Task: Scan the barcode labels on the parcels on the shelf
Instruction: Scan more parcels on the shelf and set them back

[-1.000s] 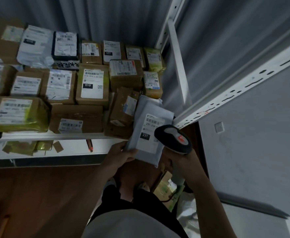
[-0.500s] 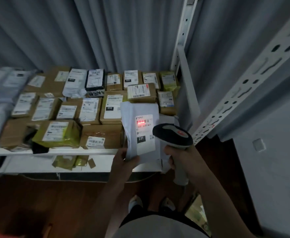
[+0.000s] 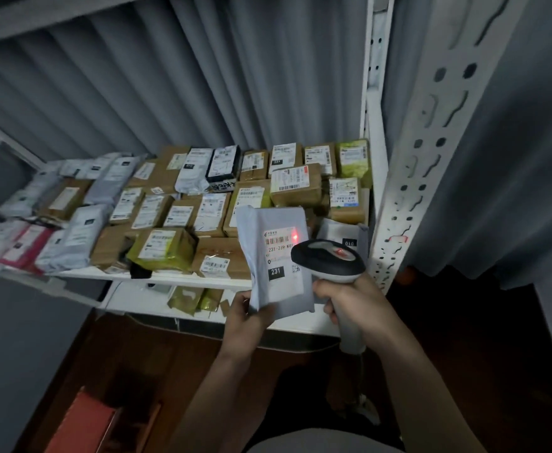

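1. Pinched by its lower left corner, the grey mailer bag (image 3: pixel 274 256) stands upright in the left hand (image 3: pixel 247 318), thumb on the front face and fingers behind; it is held clear of the shelf, in front of the stacked parcels.
2. Wrapped round the pale handle of the barcode scanner (image 3: pixel 328 258), the right hand (image 3: pixel 353 304) holds it with fingers clenched, the dark head just beside the bag's right edge and aimed at its face.
3. On the bag, the white label (image 3: pixel 279 253) faces the scanner, and a red spot of light (image 3: pixel 295 237) sits at the right end of the printed bars; a black tag reading 231 lies lower on the same label.
4. By its look the bag is light, soft and a little slick, so it will likely sag or curl if held only by a corner. A flatter hold along the lower edge, away from the label, should keep the bars smooth and unshaded.
5. Behind it, the white shelf (image 3: pixel 157 277) carries many brown cartons (image 3: pixel 296 184), yellow-green packets (image 3: pixel 162 248) and other grey bags, most with labels turned up, closely packed and touching.
6. At the right, a perforated white upright (image 3: pixel 425 165) frames the shelf, with grey curtain behind.
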